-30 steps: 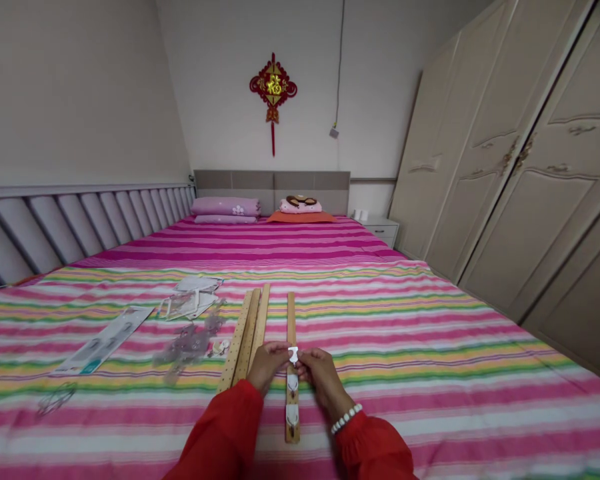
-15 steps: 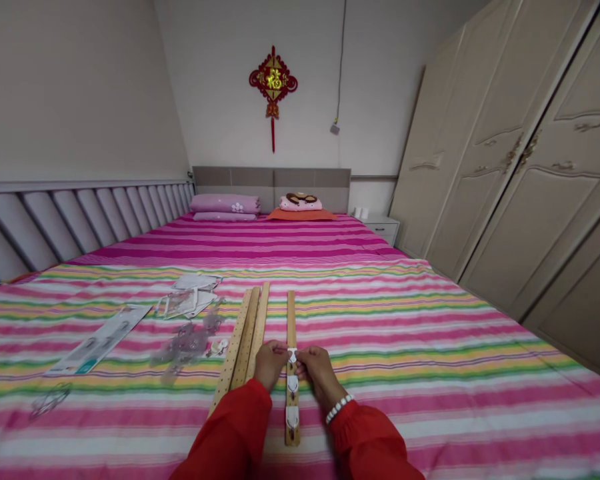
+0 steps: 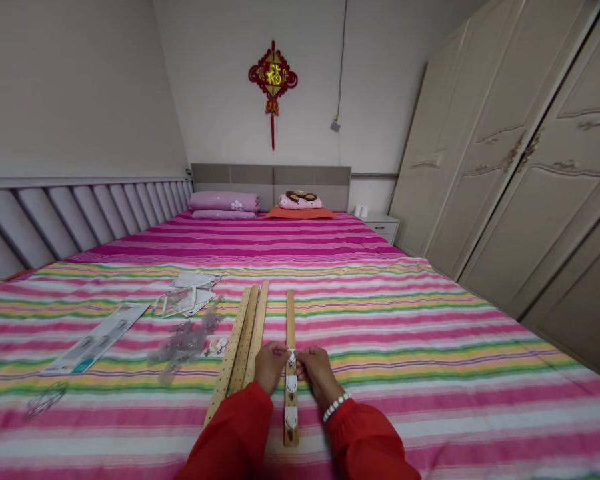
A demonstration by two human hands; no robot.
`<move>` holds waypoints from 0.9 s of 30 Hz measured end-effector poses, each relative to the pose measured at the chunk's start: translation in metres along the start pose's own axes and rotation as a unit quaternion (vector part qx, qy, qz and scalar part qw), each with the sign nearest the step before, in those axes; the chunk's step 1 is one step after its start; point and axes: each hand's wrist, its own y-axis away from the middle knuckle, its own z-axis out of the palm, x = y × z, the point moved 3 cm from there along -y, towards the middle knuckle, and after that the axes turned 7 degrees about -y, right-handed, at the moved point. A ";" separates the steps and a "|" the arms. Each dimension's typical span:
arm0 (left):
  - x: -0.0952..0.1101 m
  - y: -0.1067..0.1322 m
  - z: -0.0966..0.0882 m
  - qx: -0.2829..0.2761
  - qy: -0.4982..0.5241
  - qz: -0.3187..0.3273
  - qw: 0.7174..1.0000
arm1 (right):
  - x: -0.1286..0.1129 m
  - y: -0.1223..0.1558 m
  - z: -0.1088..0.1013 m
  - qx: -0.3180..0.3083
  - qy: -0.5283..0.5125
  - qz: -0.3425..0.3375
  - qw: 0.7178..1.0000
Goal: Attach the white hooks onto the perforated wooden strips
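Note:
A narrow wooden strip (image 3: 291, 320) lies lengthwise on the striped bed sheet (image 3: 410, 320), with white hooks fixed along its near half. My left hand (image 3: 271, 367) and my right hand (image 3: 317, 372) meet over the farthest white hook (image 3: 292, 356), pinching it from both sides against the wood. Closer to me, a second white hook (image 3: 291, 385) and a third white hook (image 3: 291, 419) sit on the strip, untouched by my fingers. Left of my left hand lie several perforated wooden strips (image 3: 237, 353), side by side.
On the left are clear plastic packaging (image 3: 184, 343), small white pieces (image 3: 217, 347), a hook card (image 3: 100, 340), a stack of white packets (image 3: 193, 293) and a thin wire loop (image 3: 47, 400). Pillows (image 3: 225, 202) rest by the headboard (image 3: 310, 176); a wardrobe (image 3: 505, 200) stands right.
Both hands stay on the farthest hook with almost no movement. The whole view has shifted very slightly.

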 end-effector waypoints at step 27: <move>0.028 0.008 -0.027 -0.022 -0.031 0.056 0.998 | 0.001 0.009 -0.004 0.002 -0.024 -0.018 1.000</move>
